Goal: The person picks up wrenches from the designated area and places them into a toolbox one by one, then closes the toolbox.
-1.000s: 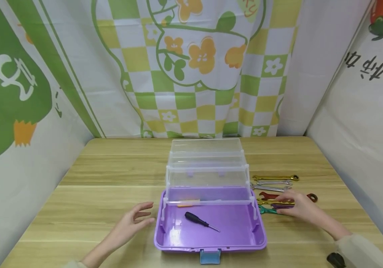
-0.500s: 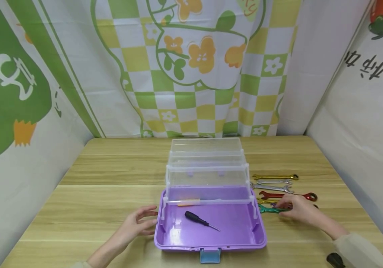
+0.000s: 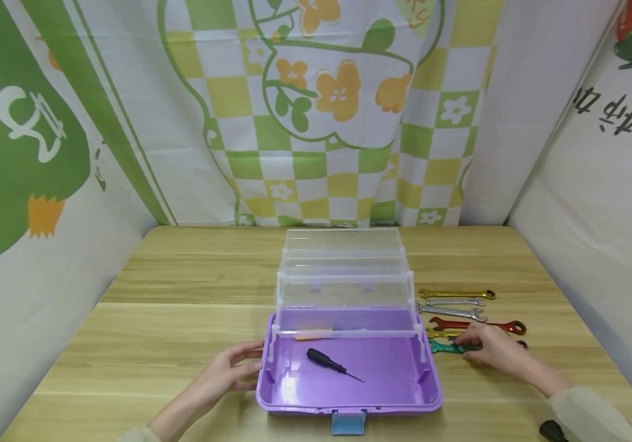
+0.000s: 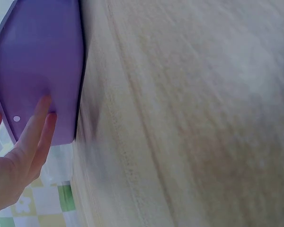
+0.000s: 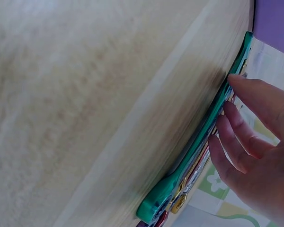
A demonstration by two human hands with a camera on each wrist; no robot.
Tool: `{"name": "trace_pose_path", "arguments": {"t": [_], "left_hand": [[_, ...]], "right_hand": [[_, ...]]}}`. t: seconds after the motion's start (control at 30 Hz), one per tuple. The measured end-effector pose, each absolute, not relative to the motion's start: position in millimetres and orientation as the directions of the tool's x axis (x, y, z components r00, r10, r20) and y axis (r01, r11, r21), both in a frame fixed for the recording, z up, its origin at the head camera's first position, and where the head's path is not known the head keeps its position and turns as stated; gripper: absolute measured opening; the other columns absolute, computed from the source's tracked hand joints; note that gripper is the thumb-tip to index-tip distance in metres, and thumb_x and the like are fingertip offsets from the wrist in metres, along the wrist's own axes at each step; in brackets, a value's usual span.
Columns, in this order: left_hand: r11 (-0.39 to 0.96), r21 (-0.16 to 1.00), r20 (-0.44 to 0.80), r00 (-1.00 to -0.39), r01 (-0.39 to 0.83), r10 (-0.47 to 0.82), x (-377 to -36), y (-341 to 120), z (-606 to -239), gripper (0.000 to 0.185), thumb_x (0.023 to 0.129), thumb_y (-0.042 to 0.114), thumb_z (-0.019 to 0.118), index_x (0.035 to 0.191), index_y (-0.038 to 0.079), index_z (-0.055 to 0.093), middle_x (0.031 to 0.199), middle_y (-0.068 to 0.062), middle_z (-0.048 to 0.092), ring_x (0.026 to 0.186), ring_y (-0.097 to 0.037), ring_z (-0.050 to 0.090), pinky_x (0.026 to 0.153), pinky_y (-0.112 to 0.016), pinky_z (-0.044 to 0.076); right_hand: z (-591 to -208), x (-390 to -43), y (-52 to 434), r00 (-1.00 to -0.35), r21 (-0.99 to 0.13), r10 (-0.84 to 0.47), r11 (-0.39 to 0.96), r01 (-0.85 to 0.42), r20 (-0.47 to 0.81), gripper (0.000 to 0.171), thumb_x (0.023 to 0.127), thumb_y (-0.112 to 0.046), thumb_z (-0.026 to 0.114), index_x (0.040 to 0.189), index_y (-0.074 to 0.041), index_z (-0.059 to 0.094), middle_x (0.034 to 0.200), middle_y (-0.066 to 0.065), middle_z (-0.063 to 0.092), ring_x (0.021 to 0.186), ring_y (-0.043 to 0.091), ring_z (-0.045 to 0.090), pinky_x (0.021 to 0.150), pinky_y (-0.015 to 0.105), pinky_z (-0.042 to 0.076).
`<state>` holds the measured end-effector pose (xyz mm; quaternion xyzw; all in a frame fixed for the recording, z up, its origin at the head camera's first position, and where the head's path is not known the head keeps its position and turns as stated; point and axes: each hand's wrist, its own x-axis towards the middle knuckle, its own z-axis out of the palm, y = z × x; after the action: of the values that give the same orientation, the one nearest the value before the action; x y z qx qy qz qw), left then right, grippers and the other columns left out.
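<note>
Centrally on the wooden table (image 3: 183,294) sits a purple toolbox (image 3: 393,374), open, with clear trays (image 3: 343,288) raised behind it and a black screwdriver (image 3: 332,363) lying inside. Left hand (image 3: 227,374) rests straight fingers against the box's left wall. Right hand (image 3: 492,348) touches the green wrench (image 3: 448,348) with relaxed, straightened fingertips; that wrench lies flat just right of the box, nearest of a row of wrenches (image 3: 454,304).
</note>
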<state>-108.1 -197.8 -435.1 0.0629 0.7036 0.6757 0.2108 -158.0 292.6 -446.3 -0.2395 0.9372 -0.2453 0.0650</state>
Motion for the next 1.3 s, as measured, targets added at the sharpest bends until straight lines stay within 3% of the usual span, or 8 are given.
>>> {"name": "trace_pose_path", "arguments": {"t": [0.27,0.5,1.03,1.3], "left_hand": [[0.069,0.978,-0.209,-0.895,-0.198,0.393,-108,-197,-433,0.058,0.086,0.012,0.054,0.129,-0.016,0.025,0.127,-0.035,0.033,0.103,-0.032,0.052,0.082,-0.042,0.051],[0.076,0.979,-0.204,-0.899,-0.189,0.388,-108,-196,-433,0.057,0.086,0.012,0.053,0.128,-0.016,0.027,0.126,-0.035,0.034,0.103,-0.032,0.052,0.081,-0.042,0.052],[0.07,0.978,-0.208,-0.896,-0.197,0.392,-107,-197,-433,0.057,0.087,0.012,0.053,0.128,-0.016,0.026,0.126,-0.034,0.035,0.102,-0.031,0.052,0.081,-0.043,0.052],[0.074,0.977,-0.212,-0.897,-0.199,0.387,-107,-196,-433,0.058,0.086,0.013,0.054,0.127,-0.017,0.026,0.124,-0.034,0.036,0.1,-0.031,0.053,0.08,-0.043,0.052]], "right_hand": [[-449,-158,293,-0.865,-0.464,-0.501,0.758,-0.459,0.038,0.02,0.07,-0.004,0.07,0.09,-0.004,0.067,0.077,-0.007,0.054,0.067,0.003,0.048,0.053,0.019,0.045],[-452,-158,293,-0.849,-0.42,-0.527,0.762,-0.492,0.037,0.015,0.07,-0.005,0.07,0.084,-0.006,0.066,0.081,0.001,0.062,0.07,0.008,0.056,0.057,0.022,0.05],[-446,-162,291,-0.836,-0.496,-0.544,0.746,-0.443,-0.071,0.018,0.066,-0.002,0.068,0.084,-0.002,0.066,0.078,-0.001,0.061,0.066,0.004,0.052,0.052,0.019,0.047],[-438,-160,292,-0.839,-0.496,-0.545,0.728,-0.473,0.0,0.02,0.063,-0.003,0.069,0.082,-0.003,0.068,0.079,0.0,0.063,0.067,0.004,0.052,0.054,0.018,0.048]]}}
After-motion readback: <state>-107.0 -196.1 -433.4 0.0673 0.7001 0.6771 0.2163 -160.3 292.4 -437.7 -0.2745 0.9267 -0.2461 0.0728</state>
